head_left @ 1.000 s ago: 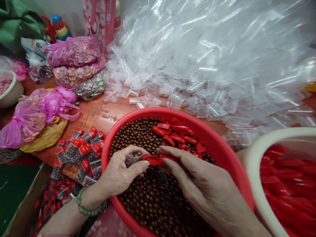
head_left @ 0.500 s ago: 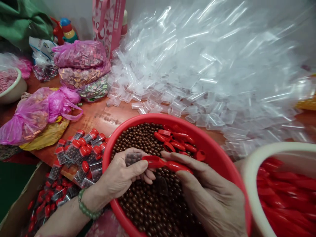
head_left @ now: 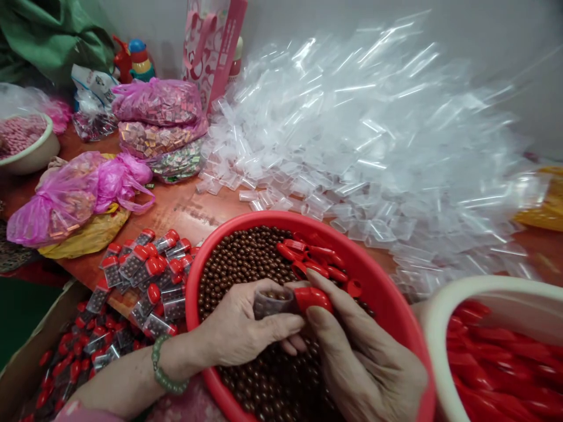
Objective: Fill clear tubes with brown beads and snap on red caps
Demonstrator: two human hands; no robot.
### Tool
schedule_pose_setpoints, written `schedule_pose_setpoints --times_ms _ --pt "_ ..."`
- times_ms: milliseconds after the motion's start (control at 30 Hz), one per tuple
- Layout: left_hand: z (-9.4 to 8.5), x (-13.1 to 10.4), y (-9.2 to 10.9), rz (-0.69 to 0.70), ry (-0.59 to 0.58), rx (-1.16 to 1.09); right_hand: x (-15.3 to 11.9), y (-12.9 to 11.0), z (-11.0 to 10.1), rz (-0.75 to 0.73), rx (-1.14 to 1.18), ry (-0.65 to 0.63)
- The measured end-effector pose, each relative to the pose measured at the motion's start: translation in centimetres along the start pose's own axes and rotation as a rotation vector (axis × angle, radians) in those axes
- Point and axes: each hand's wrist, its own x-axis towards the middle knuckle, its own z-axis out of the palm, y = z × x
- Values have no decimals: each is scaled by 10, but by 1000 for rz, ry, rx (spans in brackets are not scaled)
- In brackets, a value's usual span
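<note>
My left hand (head_left: 240, 325), with a green bead bracelet at the wrist, is closed around a small clear plastic tube (head_left: 275, 305). Brown balls show inside its open end, which faces right. Between thumb and fingers, my right hand (head_left: 365, 346) pinches a rounded red plastic cap (head_left: 313, 299) close to that opening. Both hands are over a red basin (head_left: 264, 218) of shiny brown balls (head_left: 237, 258). Several loose red caps (head_left: 323, 255) lie on the balls at the basin's far right side.
Filled red-capped tubes (head_left: 141, 264) are heaped left of the basin, and more lie in a box (head_left: 26, 346) below. Clear empty tubes (head_left: 352, 146) form a large pile behind. A cream tub (head_left: 433, 328) of red pieces stands right. Pink bags (head_left: 158, 102) sit back left.
The long red piece stretched between my hands no longer shows; a rounded red cap is in my right fingers. My left hand has moved right and turned the tube's open end into view.
</note>
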Motion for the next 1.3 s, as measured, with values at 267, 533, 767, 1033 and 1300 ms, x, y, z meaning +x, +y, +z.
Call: schedule_pose_setpoints --times_ms 267,533,767,1033,1300 --pt "-21 5 -6 -77 -265 -428 39 -18 -6 120 139 -97" --pt "-21 5 -4 -86 -265 -286 37 -30 8 271 281 -307" --pt "-23 5 -6 -124 -280 -196 33 -29 8 338 354 -395" --pt "-24 3 -6 -128 -288 -139 33 -19 5 171 160 -292" --pt "-23 7 -3 -38 -271 -60 26 -17 3 103 187 -112"
